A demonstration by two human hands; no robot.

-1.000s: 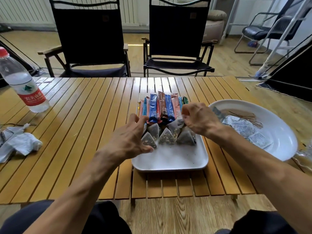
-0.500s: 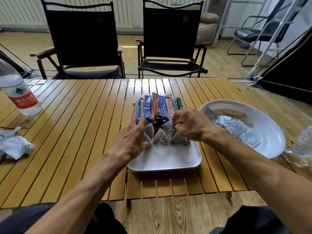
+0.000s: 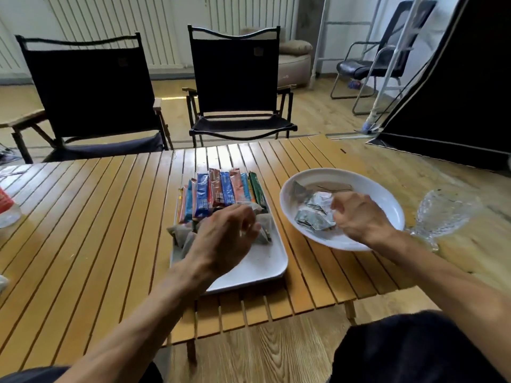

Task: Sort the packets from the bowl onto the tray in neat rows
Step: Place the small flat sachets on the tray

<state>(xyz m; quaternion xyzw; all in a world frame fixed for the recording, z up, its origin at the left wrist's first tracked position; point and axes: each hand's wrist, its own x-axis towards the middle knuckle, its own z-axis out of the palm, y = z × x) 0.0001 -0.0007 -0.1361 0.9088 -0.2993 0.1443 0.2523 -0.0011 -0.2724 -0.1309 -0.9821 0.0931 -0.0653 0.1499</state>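
Observation:
A white tray point(image 3: 265, 268) lies on the slatted wooden table. At its far end is a row of colourful stick packets point(image 3: 221, 192), and in front of them a row of grey pyramid tea bags point(image 3: 179, 234). My left hand point(image 3: 221, 240) lies over the middle of the tea bags with bent fingers, hiding some of them. To the right stands a white bowl point(image 3: 387, 194) holding several flat silvery packets point(image 3: 312, 214). My right hand point(image 3: 359, 217) is inside the bowl with its curled fingertips on those packets. Blur hides whether it grips one.
A water bottle point(image 3: 7, 208) stands at the table's left edge. A clear glass dish point(image 3: 445, 214) sits to the right of the bowl. Two black folding chairs point(image 3: 237, 87) stand behind the table. A black fabric panel point(image 3: 456, 92) rises at the far right.
My right hand has left the tea bags on the tray and moved right into the bowl. My left hand has shifted right over the tea bag row. The view has turned left.

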